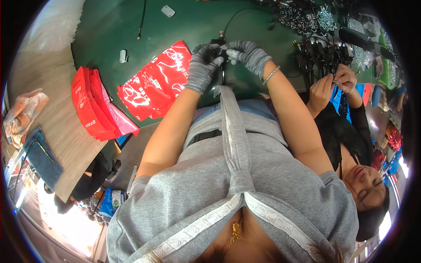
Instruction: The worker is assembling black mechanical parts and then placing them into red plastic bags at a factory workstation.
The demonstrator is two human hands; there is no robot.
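Steady the small black part, work it with fingertips

The left hand and right hand, both in grey striped knit gloves, meet over the green table; between them sits a small black part with a short metal end, just right of the glossy red plastic bags; the left fingers look closed on it; the right fingertips come in against it, though whether they pinch or merely touch, I cannot tell; a thin black cable runs from the hands toward the body.

To do this well, I would let the left hand serve as a still clamp and the right make small, straight moves; knit gloves likely dull the feel, so light pressure and a clear sightline matter; slack in the cable should spare its joint; keeping the work right of the red bags avoids snagging their slippery edges.
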